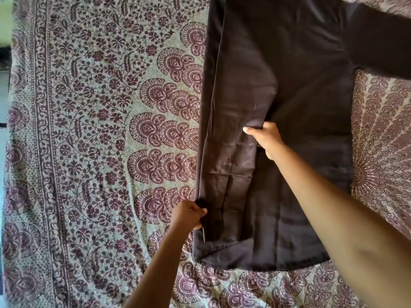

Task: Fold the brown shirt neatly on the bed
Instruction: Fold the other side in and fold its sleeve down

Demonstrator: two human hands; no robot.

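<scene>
The brown shirt lies spread flat on the bed, filling the right half of the head view. Its left side is folded inward as a long strip, with a sleeve lying along it and a buttoned cuff near the bottom. The other sleeve runs off to the upper right. My left hand pinches the folded left edge low down, close to the cuff. My right hand grips the inner edge of the folded strip at mid-height, thumb on top of the cloth.
A bedsheet with a maroon floral and paisley print covers the bed under the shirt. The bed's left edge runs along the far left of the view, with floor beyond it.
</scene>
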